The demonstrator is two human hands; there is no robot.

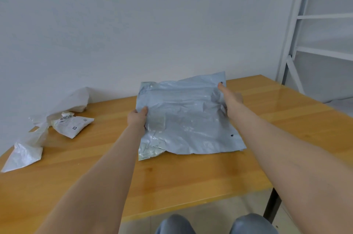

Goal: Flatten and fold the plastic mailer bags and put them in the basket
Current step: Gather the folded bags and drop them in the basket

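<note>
Holding a grey mailer (183, 117) by its two sides, my hands sit well apart over the wooden bench (191, 176). My left hand (138, 117) is clamped on the mailer's left edge about halfway along, thumb on top and fingers curled under. My right hand (230, 98) is closed on the far right edge, thumb (221, 87) pointing away from me along the plastic, with dark polish on the nail. The mailer is spread fairly flat but creased all over; its near edge lies on the bench, while the far edge is lifted and stands against the white wall (133, 23). A crumpled lighter patch shows at its near left corner, and a small dark dot near its right edge.

Off to my left, well apart from the mailer, lie more bags: a white bag (76, 100) slumped against the wall, a small printed pouch (73, 123) just in front of it, a thin clear bag (39, 130) beside that, and a white crumpled bag (23, 157) near the bench's left end. They touch or overlap in a loose heap.

A white metal frame (298, 42) stands beyond the bench's right end. My knees (210, 224) in grey trousers show below the near edge, next to a dark bench leg (271, 205)
</note>
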